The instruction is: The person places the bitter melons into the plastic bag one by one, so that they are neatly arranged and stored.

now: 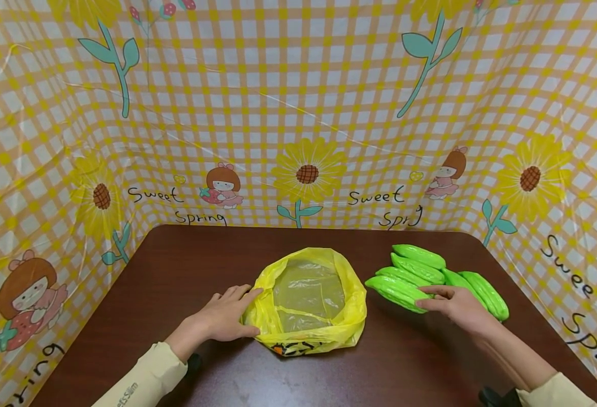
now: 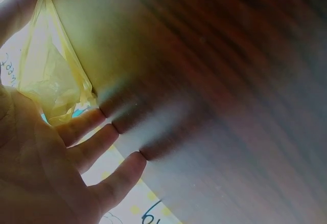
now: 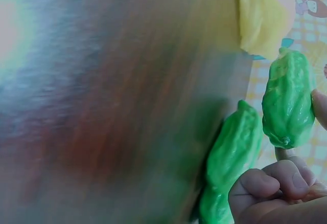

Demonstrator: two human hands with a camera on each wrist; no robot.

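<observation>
Yellow bag (image 1: 355, 310): crinkled plastic, mouth gapes.
Left hand (image 1: 223, 316): spread fingers touch its rim.
Green gourd (image 1: 396, 291): ridged (what gloss!), right of the bag, long axis slants, narrow tip bagward.
Right hand (image 1: 458, 308): thumb and finger pinch its blunt end.

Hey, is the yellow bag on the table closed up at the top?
No, in the head view the yellow bag gapes wide at its mouth, with its inside plainly showing.
</observation>
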